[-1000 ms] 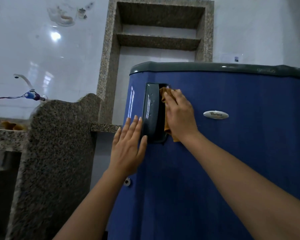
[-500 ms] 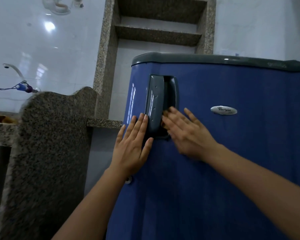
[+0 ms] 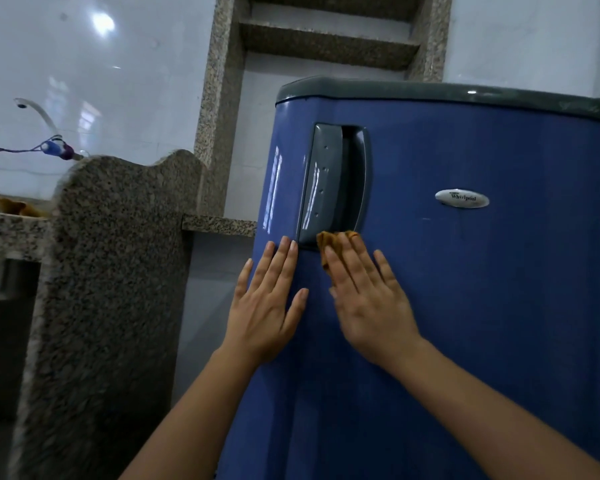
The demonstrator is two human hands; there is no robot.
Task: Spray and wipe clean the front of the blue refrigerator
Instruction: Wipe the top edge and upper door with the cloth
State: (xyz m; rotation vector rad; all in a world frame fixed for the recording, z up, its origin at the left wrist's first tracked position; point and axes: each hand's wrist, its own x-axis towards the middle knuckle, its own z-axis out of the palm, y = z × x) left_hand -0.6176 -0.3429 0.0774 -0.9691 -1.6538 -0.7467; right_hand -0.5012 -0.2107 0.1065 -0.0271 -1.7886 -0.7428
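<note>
Refrigerator: the blue refrigerator (image 3: pixel 482 306) stands right of the granite counter end (image 3: pixel 115 271), its door front filling the right half of the view, a grey recessed handle (image 3: pixel 333 185) near its upper left edge.
Right hand: the right hand (image 3: pixel 368 299) lies flat on the door just under the handle, fingers spread, pressing an orange-brown cloth (image 3: pixel 328 242) against the panel; only the cloth's top edge shows past the fingertips.
Left hand: the left hand (image 3: pixel 271 303) is open and empty, palm flat on the door's left edge, apparently bracing it.
Just changed: a second ago the cloth was up inside the handle recess; the right hand has since slid down out of it to the panel below. The left hand has dropped a little with it.
Meaning: the handle looks finished, and wiping is likely passing to the broad door face, most of it untouched.
Logo badge: the oval badge (image 3: pixel 462 198) sits well right of the hands.
Spray bottle: none in view.
</note>
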